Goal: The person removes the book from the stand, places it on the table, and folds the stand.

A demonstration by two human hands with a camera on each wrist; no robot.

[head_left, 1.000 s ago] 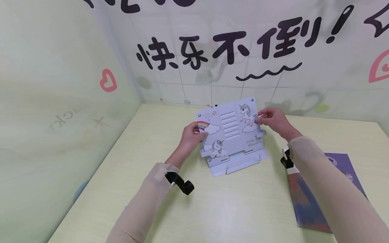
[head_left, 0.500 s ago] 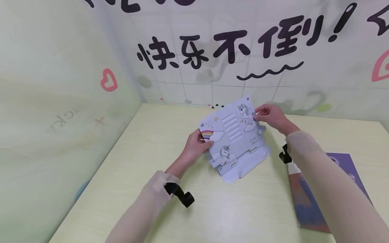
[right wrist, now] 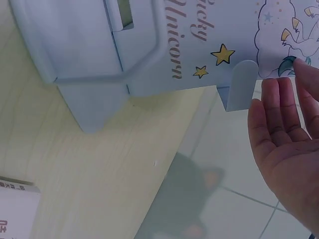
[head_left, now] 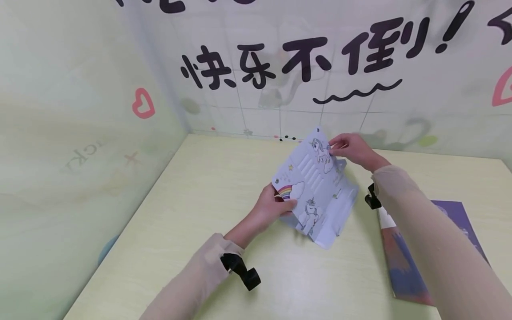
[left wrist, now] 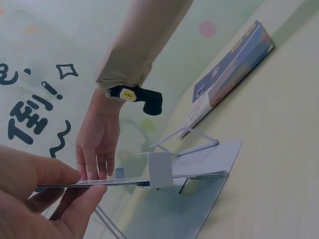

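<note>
A pale lilac book stand (head_left: 310,178), printed with unicorns, a rainbow and stars, stands turned at an angle near the back of the table. My left hand (head_left: 269,208) pinches its left edge beside the rainbow, thumb in front and fingers behind. At the upper right edge, my right hand (head_left: 354,151) pinches the panel by a unicorn. The left wrist view shows the panel edge-on, with a page-holding tab (left wrist: 160,170) and the base plate (left wrist: 174,214) below. A second tab (right wrist: 241,84) sits close to my right fingers.
A purple, blue and brown book (head_left: 408,266) lies on the table (head_left: 192,191) at the right, partly under my right forearm. Behind the table rises a printed wall covering (head_left: 224,98), with another along the left side.
The book stand has turned, its left side swinging nearer and to the right. My left hand moved right and nearer with it. My right hand shifted slightly left and away.
</note>
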